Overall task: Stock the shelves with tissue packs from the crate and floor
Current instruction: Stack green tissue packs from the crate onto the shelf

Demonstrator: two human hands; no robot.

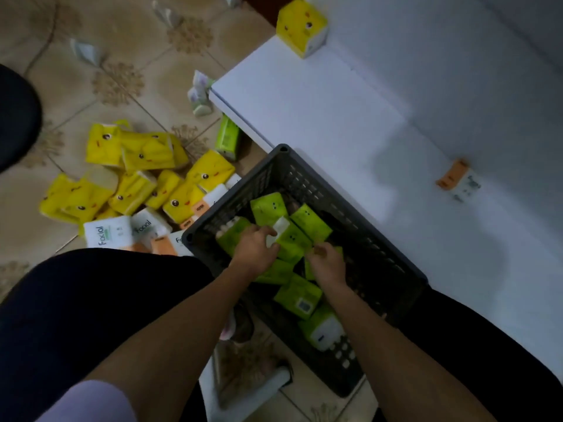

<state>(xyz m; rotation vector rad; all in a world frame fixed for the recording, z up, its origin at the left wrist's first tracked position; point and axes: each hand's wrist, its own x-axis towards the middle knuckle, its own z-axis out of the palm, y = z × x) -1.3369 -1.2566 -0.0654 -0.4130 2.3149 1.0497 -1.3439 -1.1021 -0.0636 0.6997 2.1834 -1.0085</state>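
A dark grey slotted crate [271, 175] stands against the low white shelf [304, 111] and holds several green tissue packs. Both my hands are down inside it. My left hand [254, 248] grips the white end of one green pack [292, 240]. My right hand [327, 263] curls round another green pack [308, 268] just beside it, mostly hidden under the fingers. On the shelf stand one yellow pack [301, 25] at the far end and one white-and-orange pack [458, 181] further in. A heap of yellow packs [146, 178] and white "Facial" packs [108, 234] lies on the floor left of the crate.
A single green pack [228, 138] and some pale purple-white packs [201, 92] lie on the tiled floor by the shelf's edge. My dark-trousered knees [100, 300] flank the crate. A dark rounded object [15, 117] sits at the left edge.
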